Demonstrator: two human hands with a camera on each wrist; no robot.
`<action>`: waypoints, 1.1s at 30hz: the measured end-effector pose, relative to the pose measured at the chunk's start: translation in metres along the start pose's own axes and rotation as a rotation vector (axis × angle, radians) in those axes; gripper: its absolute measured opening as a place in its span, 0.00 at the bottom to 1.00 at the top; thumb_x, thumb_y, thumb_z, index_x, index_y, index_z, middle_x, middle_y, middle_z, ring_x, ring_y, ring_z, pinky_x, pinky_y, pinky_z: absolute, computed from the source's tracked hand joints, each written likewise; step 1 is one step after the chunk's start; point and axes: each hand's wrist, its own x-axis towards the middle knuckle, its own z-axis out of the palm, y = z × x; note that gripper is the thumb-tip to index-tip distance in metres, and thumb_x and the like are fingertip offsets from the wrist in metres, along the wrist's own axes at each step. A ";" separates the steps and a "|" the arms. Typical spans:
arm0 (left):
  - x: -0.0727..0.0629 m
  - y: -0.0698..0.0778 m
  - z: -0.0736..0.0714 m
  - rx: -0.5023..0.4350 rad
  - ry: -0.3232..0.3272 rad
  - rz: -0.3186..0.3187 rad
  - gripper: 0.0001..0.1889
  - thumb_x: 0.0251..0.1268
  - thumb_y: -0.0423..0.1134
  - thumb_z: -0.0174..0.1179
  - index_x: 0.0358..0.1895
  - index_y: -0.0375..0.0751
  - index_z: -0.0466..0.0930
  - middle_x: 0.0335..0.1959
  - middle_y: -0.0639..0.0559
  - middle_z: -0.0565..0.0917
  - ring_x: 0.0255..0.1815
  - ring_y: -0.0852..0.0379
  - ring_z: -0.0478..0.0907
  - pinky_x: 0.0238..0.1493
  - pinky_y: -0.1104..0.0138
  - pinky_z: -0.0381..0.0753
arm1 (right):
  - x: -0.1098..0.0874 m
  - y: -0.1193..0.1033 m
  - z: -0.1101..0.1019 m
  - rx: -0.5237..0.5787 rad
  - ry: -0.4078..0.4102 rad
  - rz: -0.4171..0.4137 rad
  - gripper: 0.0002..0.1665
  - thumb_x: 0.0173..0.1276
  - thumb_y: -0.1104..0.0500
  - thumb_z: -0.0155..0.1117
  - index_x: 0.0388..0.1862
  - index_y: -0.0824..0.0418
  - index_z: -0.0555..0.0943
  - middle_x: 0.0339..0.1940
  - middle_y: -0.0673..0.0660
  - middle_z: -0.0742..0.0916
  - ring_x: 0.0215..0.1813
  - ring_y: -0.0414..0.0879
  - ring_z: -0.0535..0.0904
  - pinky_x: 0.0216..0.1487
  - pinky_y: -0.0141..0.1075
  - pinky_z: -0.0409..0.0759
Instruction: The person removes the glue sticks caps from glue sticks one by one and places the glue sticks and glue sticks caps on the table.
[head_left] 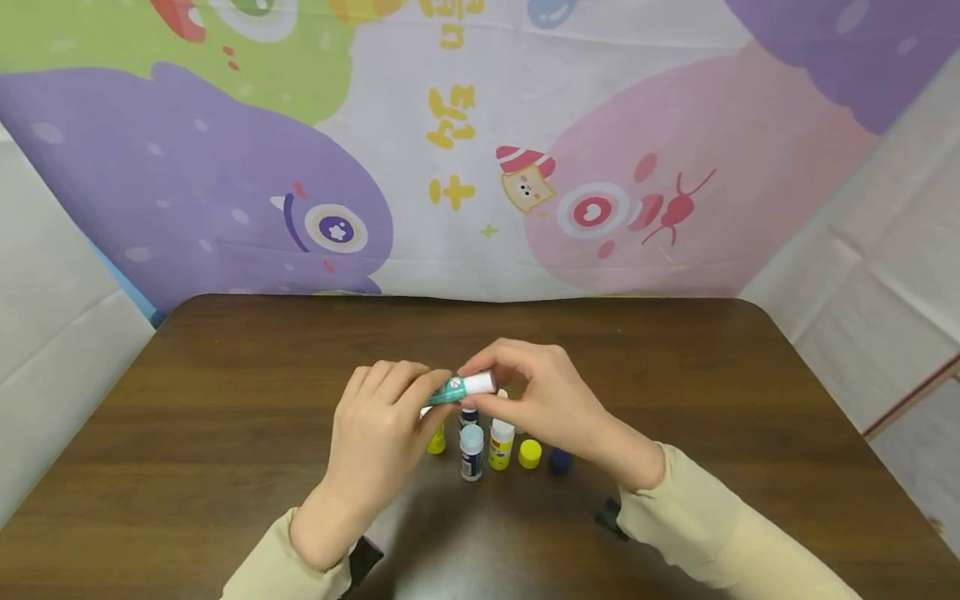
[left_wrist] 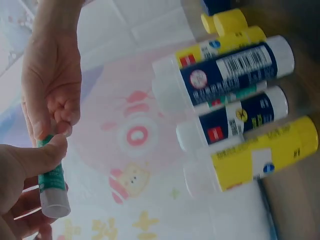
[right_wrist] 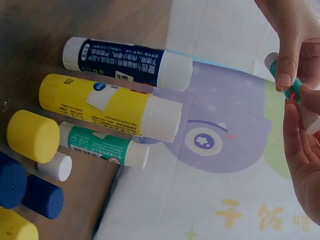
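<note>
A small green-and-white glue stick [head_left: 454, 388] is held up between both hands, above a group of upright glue sticks. My left hand [head_left: 378, 425] grips its green barrel between thumb and fingers. At the white right-hand end, the thumb and fingers of my right hand [head_left: 551, 398] pinch it. The left wrist view shows the other white end of this glue stick [left_wrist: 54, 192] pointing down past the left fingers. Whether a cap is on it, I cannot tell. Below stand yellow glue sticks [left_wrist: 265, 152], navy glue sticks [left_wrist: 230, 70] and another green glue stick [right_wrist: 100, 145].
Loose caps stand on the brown table [head_left: 262, 375] right of the sticks: a yellow cap [head_left: 529, 453], a dark blue cap [head_left: 560, 461], a white cap [right_wrist: 56, 166] and others. Behind the table hangs a cartoon-printed cloth [head_left: 450, 250].
</note>
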 end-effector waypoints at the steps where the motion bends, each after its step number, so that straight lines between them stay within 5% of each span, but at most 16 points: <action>1: 0.000 0.002 0.000 -0.007 0.008 0.013 0.14 0.42 0.38 0.70 0.35 0.39 0.82 0.28 0.52 0.80 0.29 0.53 0.74 0.31 0.65 0.68 | -0.003 -0.001 -0.001 -0.006 0.003 -0.008 0.11 0.52 0.58 0.70 0.37 0.54 0.82 0.33 0.45 0.84 0.29 0.35 0.77 0.32 0.32 0.79; 8: -0.003 0.010 -0.001 -0.053 -0.012 0.029 0.15 0.42 0.39 0.70 0.37 0.38 0.83 0.29 0.52 0.81 0.28 0.54 0.71 0.31 0.67 0.69 | -0.015 -0.004 -0.007 -0.077 0.017 -0.079 0.11 0.52 0.61 0.70 0.34 0.56 0.79 0.30 0.46 0.84 0.27 0.33 0.76 0.29 0.28 0.77; 19: -0.014 0.015 0.003 -0.096 -0.047 -0.019 0.17 0.39 0.40 0.72 0.37 0.40 0.84 0.30 0.54 0.82 0.27 0.57 0.71 0.30 0.68 0.71 | -0.030 0.000 -0.007 -0.092 -0.001 -0.066 0.09 0.56 0.62 0.67 0.35 0.56 0.77 0.31 0.46 0.85 0.25 0.32 0.75 0.24 0.25 0.74; 24: -0.025 0.010 0.002 -0.157 -0.095 -0.161 0.17 0.37 0.40 0.72 0.36 0.44 0.82 0.30 0.58 0.82 0.29 0.62 0.74 0.30 0.71 0.74 | -0.043 0.006 -0.016 -0.147 0.057 0.023 0.10 0.53 0.64 0.69 0.35 0.56 0.79 0.35 0.48 0.86 0.28 0.34 0.78 0.30 0.29 0.78; 33: -0.060 0.003 0.008 -0.385 -0.268 -0.547 0.13 0.41 0.30 0.71 0.32 0.44 0.79 0.32 0.60 0.73 0.33 0.65 0.78 0.38 0.76 0.78 | -0.089 0.037 -0.026 -0.366 0.040 0.396 0.12 0.50 0.59 0.72 0.35 0.57 0.82 0.32 0.46 0.82 0.27 0.34 0.73 0.29 0.27 0.74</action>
